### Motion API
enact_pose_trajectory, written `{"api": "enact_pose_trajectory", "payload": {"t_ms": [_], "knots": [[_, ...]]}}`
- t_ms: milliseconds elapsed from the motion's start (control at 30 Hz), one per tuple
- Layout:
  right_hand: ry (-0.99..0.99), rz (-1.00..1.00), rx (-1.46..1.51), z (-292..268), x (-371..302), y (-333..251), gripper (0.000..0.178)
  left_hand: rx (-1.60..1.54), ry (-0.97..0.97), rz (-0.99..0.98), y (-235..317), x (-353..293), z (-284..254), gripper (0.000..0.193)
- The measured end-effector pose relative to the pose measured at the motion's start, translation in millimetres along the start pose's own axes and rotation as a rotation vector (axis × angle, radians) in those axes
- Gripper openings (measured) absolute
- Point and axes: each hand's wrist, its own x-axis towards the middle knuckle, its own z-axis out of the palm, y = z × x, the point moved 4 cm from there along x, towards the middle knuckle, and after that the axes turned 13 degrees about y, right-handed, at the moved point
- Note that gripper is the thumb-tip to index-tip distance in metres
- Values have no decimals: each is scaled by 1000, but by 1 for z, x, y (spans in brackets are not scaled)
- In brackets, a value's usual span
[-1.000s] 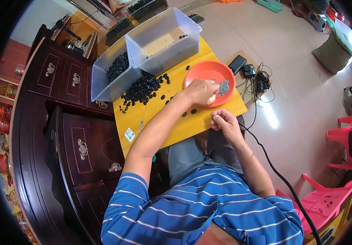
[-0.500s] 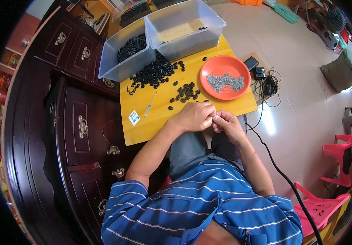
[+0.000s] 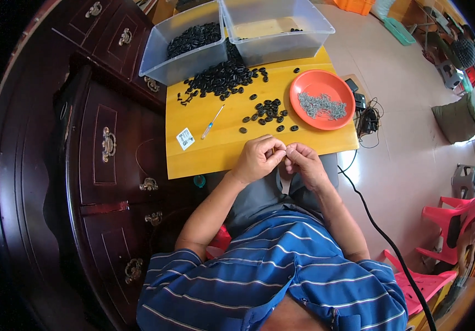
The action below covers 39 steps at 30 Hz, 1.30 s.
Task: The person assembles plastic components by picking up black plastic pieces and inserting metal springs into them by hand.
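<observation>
My left hand and my right hand meet over my lap at the table's near edge. Both have thumb and fingers pinched, tips touching. Whatever lies between them is too small and too covered to make out. Just beyond, a loose group of small black oval pieces lies on the yellow table. To its right stands an orange-red plate holding many small silver metal parts, perhaps screws. A thin screwdriver with a clear and blue handle lies left of the oval pieces.
A large pile of black pieces spills before two clear plastic bins at the back. A white printed label lies at left. Dark wooden drawers flank the table. Black cables and a pink chair are at right.
The view has shifted, so the table and its things appear a little higher and farther right. My hands stay pinched together, with the fingertips now more exposed.
</observation>
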Motion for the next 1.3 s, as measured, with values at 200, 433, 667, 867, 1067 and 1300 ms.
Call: {"api": "enact_pose_trajectory", "payload": {"t_ms": [200,433,667,867,1067,1300], "knots": [[45,-36,-94,21,6,-8,17,-72,184,-72,-22,-7,-19,3],[153,-177,-171,20,20,-21,13,-344,225,-321,-51,-20,-27,4],[96,-208,-203,28,35,-8,11,-430,247,-345,-61,-21,-13,4],[127,-223,-143,28,36,-9,11,-408,250,-343,-72,-23,-12,5],[108,-147,-126,28,35,-6,14,-411,284,-347,-70,-22,-12,7],[100,-128,-72,31,38,-4,10,-400,267,-334,-68,-16,-10,3]]}}
